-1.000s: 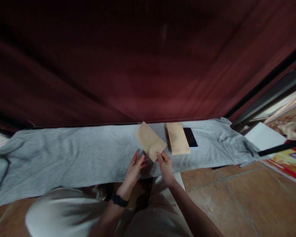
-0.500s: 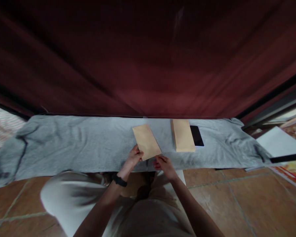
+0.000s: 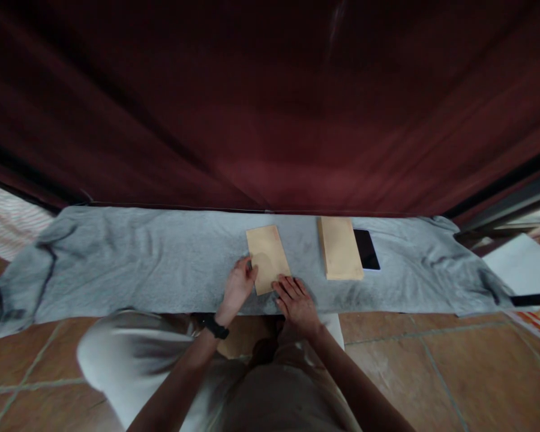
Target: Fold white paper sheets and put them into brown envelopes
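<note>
A single brown paper envelope [image 3: 266,255] lies slightly turned on the grey cloth in front of me. At its left edge is my left hand [image 3: 239,285], fingers bent and closed with the edge between thumb and fingertips. My right hand [image 3: 297,305] rests open, its outstretched fingers lying over the envelope's lower right corner. To the right stands a neat stack of brown envelopes [image 3: 341,249]. Partly beneath or against that stack's right side is a black-screened tablet or phone [image 3: 367,249]; which of the two I cannot tell.
The grey cloth [image 3: 139,264] covers a long narrow surface, wrinkled at both ends. A dark red panel [image 3: 270,138] rises along its far edge. White sheets [image 3: 524,264] lie off to the right. Below are brown floor tiles [image 3: 499,372] and my legs [image 3: 117,354].
The envelope has gone from being held between both hands to lying flatter and straighter on the cloth. My right hand has opened and spread onto its corner; my left hand has shifted up its left edge.
</note>
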### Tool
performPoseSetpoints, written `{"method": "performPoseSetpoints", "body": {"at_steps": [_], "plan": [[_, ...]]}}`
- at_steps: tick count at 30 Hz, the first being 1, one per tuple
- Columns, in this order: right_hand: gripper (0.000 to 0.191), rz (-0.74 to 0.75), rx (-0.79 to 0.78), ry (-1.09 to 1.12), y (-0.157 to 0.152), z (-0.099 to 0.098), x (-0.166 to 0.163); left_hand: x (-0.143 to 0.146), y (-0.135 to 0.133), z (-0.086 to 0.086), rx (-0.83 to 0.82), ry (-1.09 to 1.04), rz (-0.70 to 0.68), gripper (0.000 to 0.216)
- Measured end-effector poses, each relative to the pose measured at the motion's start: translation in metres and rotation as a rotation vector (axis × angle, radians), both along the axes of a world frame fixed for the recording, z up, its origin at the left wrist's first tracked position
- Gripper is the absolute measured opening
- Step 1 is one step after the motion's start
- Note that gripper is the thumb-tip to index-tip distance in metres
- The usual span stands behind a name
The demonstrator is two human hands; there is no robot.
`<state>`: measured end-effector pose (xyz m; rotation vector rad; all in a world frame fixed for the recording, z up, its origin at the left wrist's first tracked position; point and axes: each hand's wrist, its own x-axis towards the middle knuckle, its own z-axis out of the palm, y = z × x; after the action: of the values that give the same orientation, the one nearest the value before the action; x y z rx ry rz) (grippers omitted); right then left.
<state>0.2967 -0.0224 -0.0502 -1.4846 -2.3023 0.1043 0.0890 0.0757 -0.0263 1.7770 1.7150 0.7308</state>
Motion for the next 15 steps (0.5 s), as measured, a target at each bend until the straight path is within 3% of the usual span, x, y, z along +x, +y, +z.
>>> {"method": "performPoseSetpoints", "body": {"at_steps": [3,5,10,15], "plan": [[0.049,0.012,0.003,0.003,-0.001,0.002,0.001,0.013,0.027,0.003,0.263,0.143,-0.138,0.053],[0.049,0.021,0.004,0.011,-0.001,0.003,0.002,0.023,0.052,0.003,0.341,0.28,-0.238,0.058],[0.053,0.011,0.001,0.031,-0.001,0.001,0.0,0.036,0.108,-0.006,0.272,0.559,-0.494,0.06],[0.055,0.001,-0.022,0.051,0.0,-0.001,-0.002,0.034,0.124,-0.018,0.282,0.589,-0.619,0.061]]}}
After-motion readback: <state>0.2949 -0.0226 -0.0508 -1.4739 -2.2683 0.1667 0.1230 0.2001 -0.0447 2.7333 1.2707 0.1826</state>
